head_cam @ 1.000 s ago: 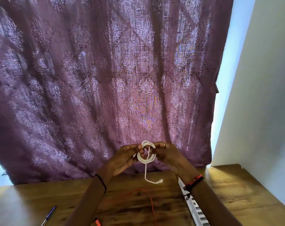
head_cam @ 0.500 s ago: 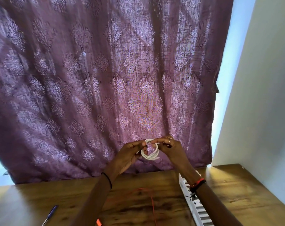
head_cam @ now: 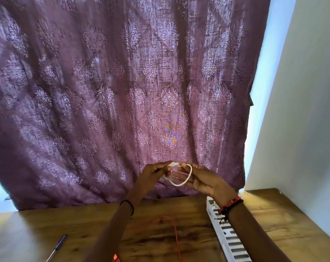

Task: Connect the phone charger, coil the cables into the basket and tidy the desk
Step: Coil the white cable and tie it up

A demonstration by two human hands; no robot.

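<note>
A white cable (head_cam: 181, 183) is wound into a small coil held up in front of the purple curtain, above the wooden desk (head_cam: 179, 208). My left hand (head_cam: 151, 176) pinches the coil's left side. My right hand (head_cam: 203, 179) holds the right side, with its fingers inside the loop. An orange cable (head_cam: 174, 233) lies loose on the desk below my hands. The white slotted basket (head_cam: 228, 237) sits on the desk at the right, partly hidden by my right forearm.
A blue pen (head_cam: 56, 247) lies at the desk's near left. The purple patterned curtain (head_cam: 122, 91) hangs behind the desk. A pale wall (head_cam: 302, 110) closes off the right side.
The cable's loose hanging end has been wound into the coil. My right hand turned and shifted right, widening the loop over its fingers.
</note>
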